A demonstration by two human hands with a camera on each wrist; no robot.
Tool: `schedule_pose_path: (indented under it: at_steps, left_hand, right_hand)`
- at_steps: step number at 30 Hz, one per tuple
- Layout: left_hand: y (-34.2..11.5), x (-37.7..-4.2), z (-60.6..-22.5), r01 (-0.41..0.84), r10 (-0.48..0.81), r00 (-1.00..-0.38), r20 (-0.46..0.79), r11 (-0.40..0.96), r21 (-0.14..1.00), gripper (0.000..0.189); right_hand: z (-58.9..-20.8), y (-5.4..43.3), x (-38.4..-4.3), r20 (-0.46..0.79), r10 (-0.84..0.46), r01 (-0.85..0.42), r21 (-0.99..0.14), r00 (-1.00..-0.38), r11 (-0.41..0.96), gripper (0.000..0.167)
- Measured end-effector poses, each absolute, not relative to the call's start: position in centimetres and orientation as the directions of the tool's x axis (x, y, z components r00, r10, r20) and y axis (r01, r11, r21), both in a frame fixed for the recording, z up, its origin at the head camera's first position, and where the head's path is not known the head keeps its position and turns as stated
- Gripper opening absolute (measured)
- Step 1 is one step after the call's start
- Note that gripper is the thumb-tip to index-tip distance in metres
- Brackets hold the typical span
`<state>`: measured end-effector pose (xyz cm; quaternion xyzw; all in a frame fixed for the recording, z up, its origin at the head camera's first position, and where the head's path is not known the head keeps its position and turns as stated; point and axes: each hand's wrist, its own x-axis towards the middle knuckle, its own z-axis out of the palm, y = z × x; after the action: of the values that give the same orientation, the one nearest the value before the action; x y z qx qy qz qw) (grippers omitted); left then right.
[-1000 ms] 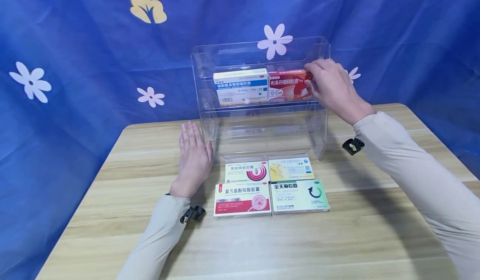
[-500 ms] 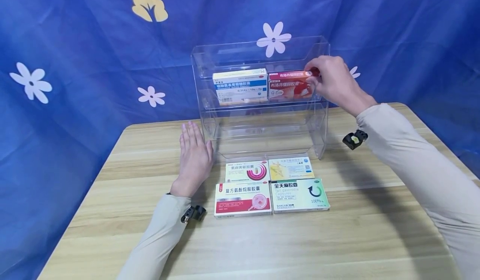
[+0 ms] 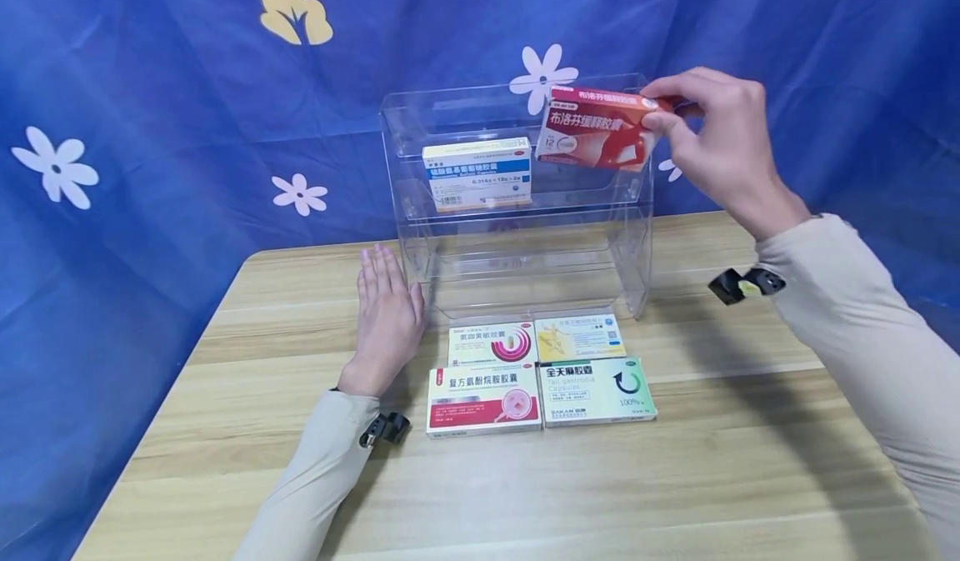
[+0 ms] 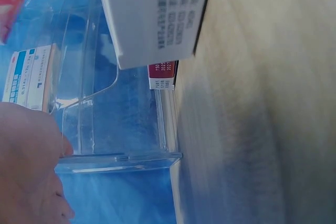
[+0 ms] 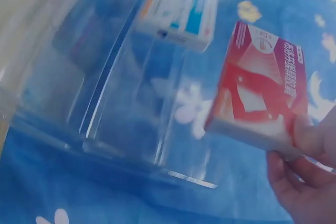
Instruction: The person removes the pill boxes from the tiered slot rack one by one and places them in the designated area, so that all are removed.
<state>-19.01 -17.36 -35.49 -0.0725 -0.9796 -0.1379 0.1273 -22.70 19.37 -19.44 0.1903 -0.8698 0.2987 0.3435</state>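
My right hand (image 3: 723, 132) pinches a red medicine box (image 3: 596, 130) by its right end, holding it slightly tilted above the upper tier of a clear acrylic rack (image 3: 525, 232). In the right wrist view the thumb lies on the front of the red box (image 5: 260, 90) and fingers are behind it. A white and blue medicine box (image 3: 478, 176) stands on that upper tier, to the left. My left hand (image 3: 388, 323) rests with fingers straight against the rack's left side; it holds nothing.
In front of the rack lie a white and pink box (image 3: 491, 344), a yellow and white box (image 3: 579, 336), a white and red box (image 3: 480, 398) and a green and white box (image 3: 598, 390). A blue flowered curtain (image 3: 187, 111) hangs behind the wooden table (image 3: 225, 428).
My right hand has lifted the red medicine box up off the rack's upper tier, tilting it. The left hand has stayed in place.
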Motion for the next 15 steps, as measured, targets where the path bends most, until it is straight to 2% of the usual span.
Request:
schedule_pose_path:
  at_steps: [9,11,15]
  left_hand:
    - [-17.5,-19.4,-35.7,0.184,0.114,-0.955,0.273,0.952,0.247,0.064]
    - [-17.5,-19.5,-35.7,0.181,0.111,-0.957,0.266,0.95,0.255,0.064]
    - [-17.4,-19.6,-35.8,0.172,0.106,-0.962,0.252,0.952,0.254,0.064]
  right_hand:
    - [-23.4,19.4,-16.4,0.415,-0.218,-0.437,-0.559,-0.883,0.704,0.019]
    - [-24.6,19.4,-15.3,0.332,-0.235,-0.397,-0.6,-0.913,0.695,0.02]
    - [-26.9,19.5,-13.5,0.19,-0.301,-0.347,-0.676,-0.934,0.65,0.019]
